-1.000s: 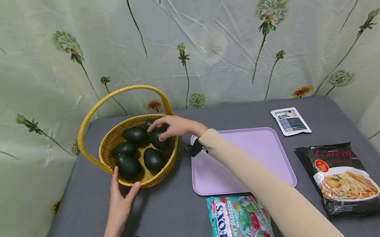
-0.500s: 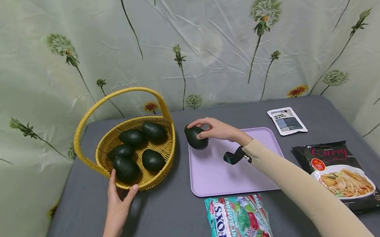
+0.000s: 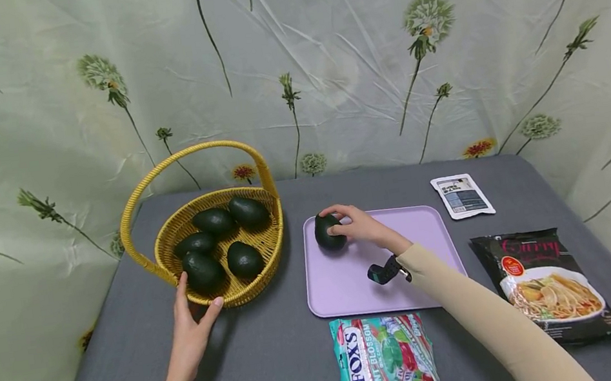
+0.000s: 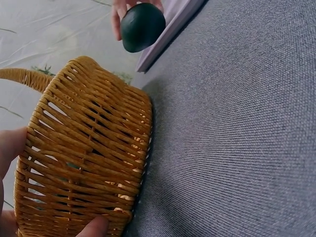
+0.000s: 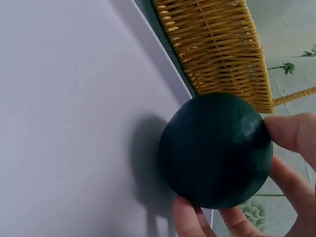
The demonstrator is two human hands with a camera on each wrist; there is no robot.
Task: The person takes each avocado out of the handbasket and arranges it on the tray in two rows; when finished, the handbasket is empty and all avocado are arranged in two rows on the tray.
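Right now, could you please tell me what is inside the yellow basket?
Five dark green avocados lie inside the yellow basket; whatever is directly beneath them is covered and cannot be seen.

Right hand [image 3: 354,228]: some fingers behind held avocado, head view; cut by right wrist view's edge.
Held avocado [image 3: 327,234]: underside unseen; contact with tray unclear.
Tray [image 3: 343,289]: near right corner under right sleeve [image 3: 492,307], which runs off the bottom edge.
Left hand [image 3: 191,333]: mostly out of left wrist view.
Basket [image 3: 265,279]: handle cut off, left wrist view.
Sachet [image 3: 463,196]: fine print illegible.
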